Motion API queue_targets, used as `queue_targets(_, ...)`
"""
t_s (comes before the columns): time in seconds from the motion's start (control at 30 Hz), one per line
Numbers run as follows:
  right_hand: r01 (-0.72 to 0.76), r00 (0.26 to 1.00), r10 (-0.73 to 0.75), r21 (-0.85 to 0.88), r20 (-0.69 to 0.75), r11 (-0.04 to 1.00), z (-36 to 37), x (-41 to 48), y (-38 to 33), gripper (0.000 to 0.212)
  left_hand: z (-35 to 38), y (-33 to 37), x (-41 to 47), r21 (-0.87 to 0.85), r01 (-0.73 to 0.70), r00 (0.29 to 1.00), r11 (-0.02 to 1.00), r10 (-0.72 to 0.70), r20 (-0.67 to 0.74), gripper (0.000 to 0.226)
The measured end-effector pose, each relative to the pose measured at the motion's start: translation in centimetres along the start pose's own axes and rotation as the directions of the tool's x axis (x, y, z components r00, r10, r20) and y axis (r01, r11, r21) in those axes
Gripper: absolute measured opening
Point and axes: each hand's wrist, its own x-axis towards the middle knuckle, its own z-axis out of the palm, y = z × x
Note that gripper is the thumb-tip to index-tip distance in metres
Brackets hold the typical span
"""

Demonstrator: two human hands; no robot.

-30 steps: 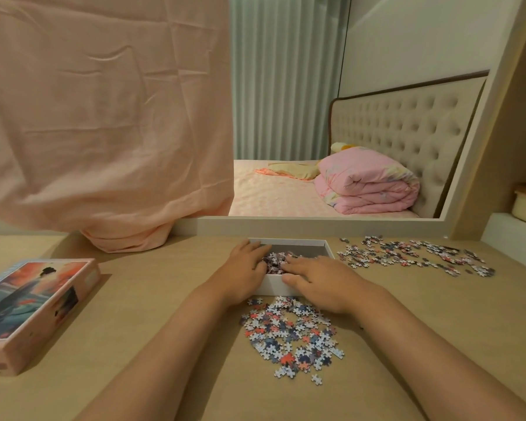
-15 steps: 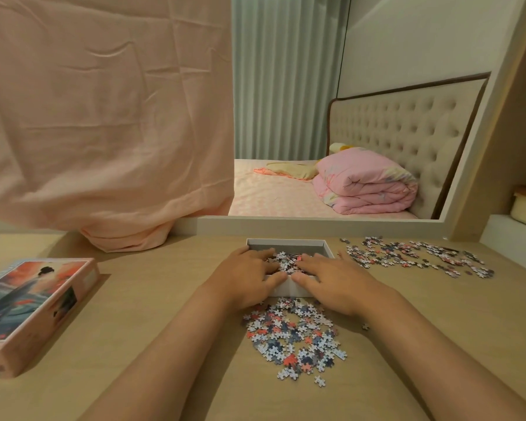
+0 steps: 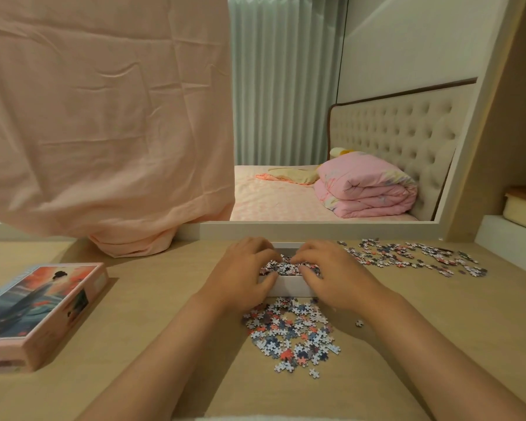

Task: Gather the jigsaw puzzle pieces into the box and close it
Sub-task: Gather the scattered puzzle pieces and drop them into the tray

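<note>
A white open box (image 3: 289, 287) sits at the middle of the desk, mostly hidden by my hands. My left hand (image 3: 243, 276) and my right hand (image 3: 331, 273) are cupped together over it, their fingers curled round a heap of puzzle pieces (image 3: 286, 266) held above the box. A pile of loose pieces (image 3: 292, 332) lies on the desk just in front of the box. Another spread of pieces (image 3: 416, 256) lies to the right. The pink box lid (image 3: 40, 311) with a painted figure lies at the left.
A peach cloth (image 3: 104, 117) hangs over the mirror (image 3: 316, 226) behind the desk and bunches on the desktop at the back left. A white step and shelf (image 3: 510, 238) stand at the far right. One stray piece (image 3: 359, 323) lies near my right wrist.
Both hands have moved forward over the box, bringing a scooped heap of pieces with them. The pile in front of the box looks a little smaller.
</note>
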Motion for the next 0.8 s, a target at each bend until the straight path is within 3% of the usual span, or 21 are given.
queue_targets(0.07, 0.009, 0.999, -0.009, -0.005, 0.053, 1.0, -0.3, -0.3, -0.6, 0.027, -1.1, 0.9, -0.6, -0.046, -0.006, 0.999, 0.999, 0.004, -0.046, 0.014)
queue_targets(0.17, 0.0, 0.975, 0.012, -0.053, 0.223, 0.999, 0.0, -1.2, -1.1, 0.031, -1.6, 1.4, -2.1, -0.068, 0.015, 0.998, 0.998, -0.012, 0.055, 0.009)
queue_targets(0.27, 0.037, 0.945, 0.008, -0.129, 0.326, 0.991, 0.9, -2.2, -1.5, 0.041, -0.7, 1.1, -3.5, 0.006, 0.046, 0.974, 0.999, -0.046, 0.221, 0.03)
queue_targets(0.37, 0.045, 0.914, 0.017, -0.144, 0.406, 0.989, 1.7, -2.5, -2.0, 0.045, 0.2, 1.3, -4.2, -0.04, 0.09, 0.923, 0.995, -0.068, 0.378, 0.05)
queue_targets(0.63, -0.035, 0.944, 0.052, -0.057, 0.327, 0.998, 0.4, -2.4, -0.7, 0.038, -0.2, 1.7, -3.9, -0.094, 0.105, 0.932, 0.99, -0.066, 0.355, 0.053)
queue_targets(0.8, -0.101, 0.837, 0.168, -0.154, 0.521, 0.983, 0.3, -2.8, -1.0, 0.093, -0.2, 1.7, -4.3, 0.021, 0.101, 0.881, 0.995, -0.099, 0.462, 0.068)
